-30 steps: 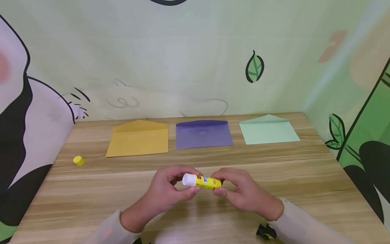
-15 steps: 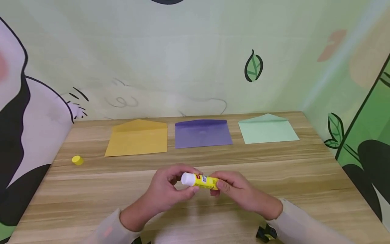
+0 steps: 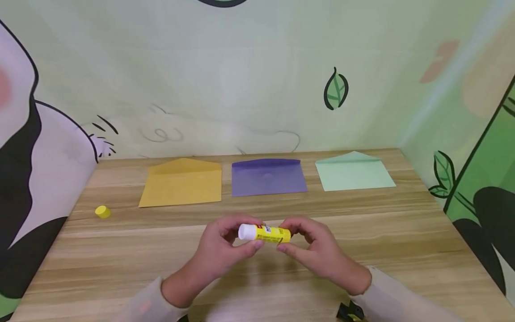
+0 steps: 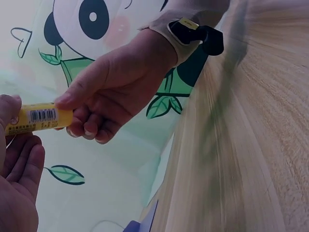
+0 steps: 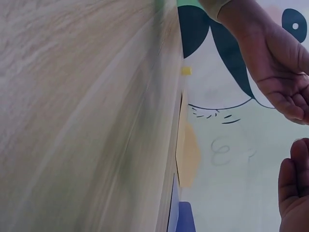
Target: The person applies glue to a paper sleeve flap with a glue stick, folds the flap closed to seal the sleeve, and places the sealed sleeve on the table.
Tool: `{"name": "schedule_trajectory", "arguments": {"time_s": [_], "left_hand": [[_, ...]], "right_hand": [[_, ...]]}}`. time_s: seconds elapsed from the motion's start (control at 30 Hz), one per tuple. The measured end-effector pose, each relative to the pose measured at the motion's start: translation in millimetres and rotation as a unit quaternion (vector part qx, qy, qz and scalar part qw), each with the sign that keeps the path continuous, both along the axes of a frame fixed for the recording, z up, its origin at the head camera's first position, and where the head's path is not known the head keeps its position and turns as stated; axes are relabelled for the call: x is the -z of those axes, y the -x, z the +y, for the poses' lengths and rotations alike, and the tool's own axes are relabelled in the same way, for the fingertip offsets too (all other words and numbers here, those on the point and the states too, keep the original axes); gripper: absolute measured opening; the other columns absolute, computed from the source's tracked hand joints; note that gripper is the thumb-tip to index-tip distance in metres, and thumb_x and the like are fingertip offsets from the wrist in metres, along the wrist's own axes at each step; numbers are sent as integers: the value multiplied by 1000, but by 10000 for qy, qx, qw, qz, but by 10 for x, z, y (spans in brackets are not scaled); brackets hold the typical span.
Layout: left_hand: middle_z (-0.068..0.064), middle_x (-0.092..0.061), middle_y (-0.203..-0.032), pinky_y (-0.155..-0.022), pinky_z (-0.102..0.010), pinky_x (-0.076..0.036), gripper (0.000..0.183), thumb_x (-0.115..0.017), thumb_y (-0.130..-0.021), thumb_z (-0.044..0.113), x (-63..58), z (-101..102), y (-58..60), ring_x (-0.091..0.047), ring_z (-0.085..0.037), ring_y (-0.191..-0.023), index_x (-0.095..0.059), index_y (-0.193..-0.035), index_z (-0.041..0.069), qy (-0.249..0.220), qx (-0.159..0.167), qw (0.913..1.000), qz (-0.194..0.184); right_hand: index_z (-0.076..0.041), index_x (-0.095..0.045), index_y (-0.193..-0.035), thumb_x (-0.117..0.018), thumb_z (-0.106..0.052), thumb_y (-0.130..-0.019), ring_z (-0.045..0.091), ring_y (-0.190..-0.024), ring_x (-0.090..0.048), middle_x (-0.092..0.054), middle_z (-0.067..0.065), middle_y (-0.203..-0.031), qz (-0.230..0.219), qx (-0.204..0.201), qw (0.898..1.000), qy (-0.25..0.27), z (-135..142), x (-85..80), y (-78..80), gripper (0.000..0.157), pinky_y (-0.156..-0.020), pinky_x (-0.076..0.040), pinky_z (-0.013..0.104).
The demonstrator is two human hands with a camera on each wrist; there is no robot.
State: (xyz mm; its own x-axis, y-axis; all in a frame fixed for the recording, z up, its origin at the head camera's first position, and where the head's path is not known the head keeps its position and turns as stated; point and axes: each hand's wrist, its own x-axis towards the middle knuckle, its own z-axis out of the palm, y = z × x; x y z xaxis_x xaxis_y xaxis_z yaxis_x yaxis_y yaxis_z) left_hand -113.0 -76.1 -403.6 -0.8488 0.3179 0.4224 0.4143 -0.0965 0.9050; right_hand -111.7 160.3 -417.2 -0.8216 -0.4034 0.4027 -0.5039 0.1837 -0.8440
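Note:
A yellow glue stick (image 3: 273, 234) with a white end is held level above the table between both hands. My left hand (image 3: 219, 248) pinches it near the white end, thumb below and fingers above. At the yellow base, the thumb and fingers of my right hand (image 3: 322, 250) grip the other end. The left wrist view shows the barcode side of the glue stick (image 4: 43, 116), with the right thumb on its end. In the right wrist view both hands show only in part, and the stick is out of sight. A yellow cap (image 3: 103, 211) lies apart on the table's left side.
Along the back of the wooden table (image 3: 161, 250) lie three envelopes with raised flaps: a yellow one (image 3: 183, 188), a purple one (image 3: 268, 181) and a mint green one (image 3: 356, 174). Behind them stands a wall (image 3: 241, 89) with cartoon drawings.
The right thumb rolled up over the glue stick's base, then came back below it. The left hand keeps its pinch. The stick sits slightly higher; envelopes and cap stay put.

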Motion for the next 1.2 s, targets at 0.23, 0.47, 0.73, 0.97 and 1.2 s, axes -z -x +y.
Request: {"name": "schedule_trajectory", "arguments": {"time_s": [0.23,0.47,0.73,0.97,1.2], "left_hand": [[-2,-75,-102,-72,-23,-57,28,-81,-79,-4,26,-22,3,-66,-10,-87,-72,-105,-5,-119,138,9998,-74],[-11,-74,-100,-71,-24,-57,27,-80,-79,-5,-12,-26,-44,-66,-12,-87,-73,-105,-1,-7,317,9995,-69],[-15,-74,-95,-68,-26,-57,26,-81,-78,-5,-41,6,-101,-66,-12,-84,-73,-103,2,93,345,9984,439],[-16,-74,-96,-70,-28,-59,28,-81,-77,-7,-61,11,-126,-68,-12,-87,-73,-102,1,48,405,9979,505],[-16,-74,-96,-71,-29,-60,30,-81,-75,-9,-46,7,-113,-70,-12,-88,-73,-102,2,51,366,9965,748]], "right_hand": [[-15,-66,-110,-74,0,-87,12,-90,-63,-68,-4,-98,460,-245,9979,-391,0,-36,-1,28,-81,-56,29],[-10,-67,-114,-60,-10,-98,11,-83,-61,-69,4,-95,-11,-1142,9931,-270,42,-9,32,17,-75,-56,31],[0,-61,-117,-32,-14,-110,19,-76,-56,-58,19,-85,-1215,-2365,9638,219,42,-15,30,33,-71,-54,32],[9,-52,-101,-17,-24,-112,14,-67,-42,-44,8,-75,-2401,-2672,9322,446,23,-46,9,50,-61,-38,26],[11,-53,-109,-18,-25,-112,8,-68,-47,-52,-1,-79,-2587,-2492,9311,634,-31,-25,-9,50,-62,-41,24]]}}
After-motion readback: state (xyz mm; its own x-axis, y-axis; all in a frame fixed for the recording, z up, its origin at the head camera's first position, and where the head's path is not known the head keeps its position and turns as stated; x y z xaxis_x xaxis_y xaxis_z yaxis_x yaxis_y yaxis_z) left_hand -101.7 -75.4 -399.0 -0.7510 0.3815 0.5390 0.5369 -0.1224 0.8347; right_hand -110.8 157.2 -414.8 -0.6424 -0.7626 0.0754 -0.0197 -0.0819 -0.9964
